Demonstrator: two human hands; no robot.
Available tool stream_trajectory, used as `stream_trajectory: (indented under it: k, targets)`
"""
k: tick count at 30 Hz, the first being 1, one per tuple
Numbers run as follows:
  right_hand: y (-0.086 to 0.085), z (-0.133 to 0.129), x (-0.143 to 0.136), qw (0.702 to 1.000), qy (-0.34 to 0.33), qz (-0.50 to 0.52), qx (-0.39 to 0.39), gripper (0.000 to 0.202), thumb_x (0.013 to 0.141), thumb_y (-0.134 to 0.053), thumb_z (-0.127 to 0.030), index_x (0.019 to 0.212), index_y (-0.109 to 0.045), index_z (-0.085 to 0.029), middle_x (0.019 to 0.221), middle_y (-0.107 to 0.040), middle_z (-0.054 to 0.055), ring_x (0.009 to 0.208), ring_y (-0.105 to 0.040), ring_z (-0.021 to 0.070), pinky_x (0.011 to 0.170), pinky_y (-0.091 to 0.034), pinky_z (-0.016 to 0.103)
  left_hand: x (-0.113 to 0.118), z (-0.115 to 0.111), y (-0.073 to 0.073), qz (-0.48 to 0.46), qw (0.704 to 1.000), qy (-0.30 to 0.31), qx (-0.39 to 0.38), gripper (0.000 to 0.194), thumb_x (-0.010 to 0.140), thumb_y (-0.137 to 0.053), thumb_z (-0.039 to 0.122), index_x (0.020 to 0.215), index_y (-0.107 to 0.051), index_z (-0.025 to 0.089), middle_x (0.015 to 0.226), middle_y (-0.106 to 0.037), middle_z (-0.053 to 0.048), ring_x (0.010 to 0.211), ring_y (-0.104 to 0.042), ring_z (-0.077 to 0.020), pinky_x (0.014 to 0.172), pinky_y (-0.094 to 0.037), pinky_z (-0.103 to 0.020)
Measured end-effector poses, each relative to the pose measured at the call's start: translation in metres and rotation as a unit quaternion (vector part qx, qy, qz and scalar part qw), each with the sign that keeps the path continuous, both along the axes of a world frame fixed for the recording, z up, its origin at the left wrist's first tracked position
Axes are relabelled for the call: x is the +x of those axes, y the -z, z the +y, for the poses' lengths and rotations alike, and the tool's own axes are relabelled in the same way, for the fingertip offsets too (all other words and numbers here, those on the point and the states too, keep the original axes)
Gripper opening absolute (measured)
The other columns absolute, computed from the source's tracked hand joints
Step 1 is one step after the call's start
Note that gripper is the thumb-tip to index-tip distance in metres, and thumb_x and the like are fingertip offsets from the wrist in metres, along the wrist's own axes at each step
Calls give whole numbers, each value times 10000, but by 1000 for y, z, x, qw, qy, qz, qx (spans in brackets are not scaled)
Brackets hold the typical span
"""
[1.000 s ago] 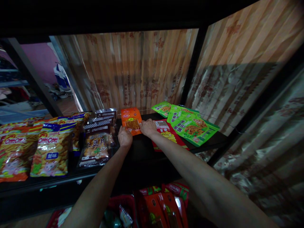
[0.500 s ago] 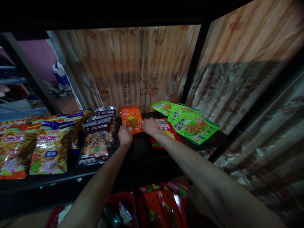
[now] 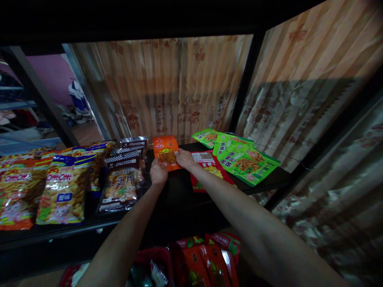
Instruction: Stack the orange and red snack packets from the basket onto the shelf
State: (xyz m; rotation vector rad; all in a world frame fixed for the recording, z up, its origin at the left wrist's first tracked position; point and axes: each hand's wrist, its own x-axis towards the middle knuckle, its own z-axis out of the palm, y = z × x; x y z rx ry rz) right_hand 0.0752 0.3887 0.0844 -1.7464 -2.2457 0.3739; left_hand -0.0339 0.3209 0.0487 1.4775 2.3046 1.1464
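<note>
An orange snack packet [image 3: 166, 145] lies at the back of the black shelf [image 3: 176, 195]. My left hand [image 3: 158, 172] grips its lower left edge, with the fingers curled. At the packet's right edge, my right hand [image 3: 184, 159] is closed on it. Just right of that hand lies a red packet [image 3: 206, 171], partly under my forearm. Dark potato-slice packets [image 3: 121, 181] stand in an overlapping row to the left of my left hand.
Several green packets [image 3: 243, 159] lie overlapped on the right. Yellow and orange snack bags [image 3: 64, 191] fill the shelf's left. Below are a red basket [image 3: 169, 263] and orange packets [image 3: 194, 263]. A pleated curtain [image 3: 176, 87] hangs behind, beside black posts [image 3: 247, 79].
My right hand has moved slightly left, from beside the red packet onto the orange packet's right edge. The red packet is more exposed. The view has shifted slightly.
</note>
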Motion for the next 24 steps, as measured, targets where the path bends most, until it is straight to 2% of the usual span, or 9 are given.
stream_trajectory:
  k: [4, 15, 20, 24]
  targets:
    - [4, 2, 1, 1000, 6, 3, -4, 395, 964, -271, -317, 1155, -542, -102, 1163, -653, 158, 1103, -602, 218, 855, -423, 258, 0, 0, 0, 2, 1000, 1, -1, 385, 851, -432, 141, 1215, -538, 71, 1244, -597, -175, 1154, -560, -218, 987, -406, -290]
    - [3, -3, 0, 1000, 6, 2, 7, 312, 937, -364, -254, 1147, -558, -130, 1115, -673, 142, 1040, -631, 214, 826, -445, 251, 1, -1, 2, 21, 1000, 0, 0, 363, 839, -454, 154, 1182, -566, 119, 1186, -630, -153, 1127, -577, -232, 964, -420, -320]
    - [0, -10, 7, 999, -15, 23, 42, 335, 904, -408, -185, 1212, -532, -142, 1198, -637, 114, 1103, -592, 188, 879, -425, 215, 1, -3, 2, 37, 999, 10, 17, 365, 838, -410, 124, 1166, -571, 116, 1174, -627, -144, 1145, -561, -228, 987, -410, -321]
    - [-5, -16, 20, 992, -32, 65, 100, 355, 877, -403, -118, 1190, -571, -135, 1242, -613, 100, 1153, -553, 168, 962, -382, 204, 8, -11, -1, 88, 993, 50, 68, 351, 819, -401, 79, 1098, -612, 112, 1276, -576, -144, 1275, -455, -219, 1090, -322, -340]
